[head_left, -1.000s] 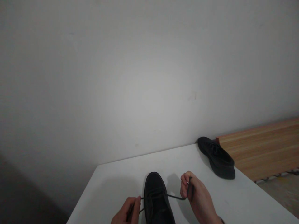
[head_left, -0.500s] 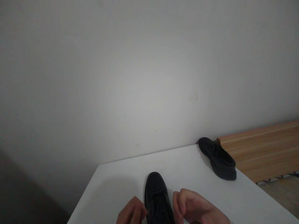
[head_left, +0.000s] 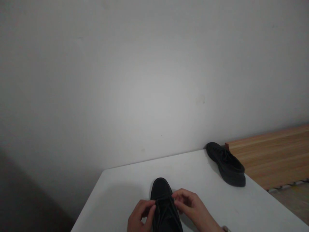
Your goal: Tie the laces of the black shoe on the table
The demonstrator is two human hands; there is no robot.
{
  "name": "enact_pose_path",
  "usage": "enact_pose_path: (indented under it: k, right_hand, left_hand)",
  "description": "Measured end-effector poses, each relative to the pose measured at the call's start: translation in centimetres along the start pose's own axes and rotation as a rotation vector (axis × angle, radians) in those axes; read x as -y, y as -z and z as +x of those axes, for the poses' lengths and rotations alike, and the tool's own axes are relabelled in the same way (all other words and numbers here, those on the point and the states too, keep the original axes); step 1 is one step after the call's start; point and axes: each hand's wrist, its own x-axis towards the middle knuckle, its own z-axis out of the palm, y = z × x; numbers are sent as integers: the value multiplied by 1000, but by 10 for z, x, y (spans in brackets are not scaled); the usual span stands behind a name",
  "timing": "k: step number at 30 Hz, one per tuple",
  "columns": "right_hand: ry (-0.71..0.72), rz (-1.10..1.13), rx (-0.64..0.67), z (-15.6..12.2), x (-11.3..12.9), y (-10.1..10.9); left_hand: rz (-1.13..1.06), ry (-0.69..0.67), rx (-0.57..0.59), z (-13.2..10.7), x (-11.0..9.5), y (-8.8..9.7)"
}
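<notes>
A black lace-up shoe (head_left: pixel 161 187) rests on the white table, toe pointing to the wall; its heel end is cut off by the bottom of the view. My left hand (head_left: pixel 142 215) pinches with thumb and forefinger at the left edge of the lacing. On the opposite edge, slightly farther forward, my right hand (head_left: pixel 189 206) makes a similar pinch. Dark crossing lines of the shoelace (head_left: pixel 166 207) show between the hands. Black on black makes the lace hard to separate from the leather at my fingertips.
A second black shoe (head_left: pixel 225 164) stands at the table's far right corner. The white tabletop (head_left: pixel 116 183) meets a pale wall (head_left: pixel 154 80). Beyond the right edge lies a wood-grain board (head_left: pixel 272 154), with floor below it.
Both hands have moved forward along the shoe and closed in on its lacing; before, they were apart from it on either side. The shoes have stayed in place.
</notes>
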Motion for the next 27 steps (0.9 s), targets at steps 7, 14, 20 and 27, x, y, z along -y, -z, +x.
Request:
enact_pose_path:
  k: [7, 14, 20, 27]
  right_hand:
    - [-2, -55, -82, 2, 2, -6]
    - [59, -104, -123, 3, 3, -14]
    - [104, -55, -153, 3, 5, -20]
    - [-5, 246, -37, 5, 6, -19]
  left_hand:
    - [81, -30, -16, 2, -1, -8]
    - [177, -17, -2, -1, -4, -11]
    - [72, 78, 4, -1, -9, -13]
    - [-249, 227, -5, 1, -10, -15]
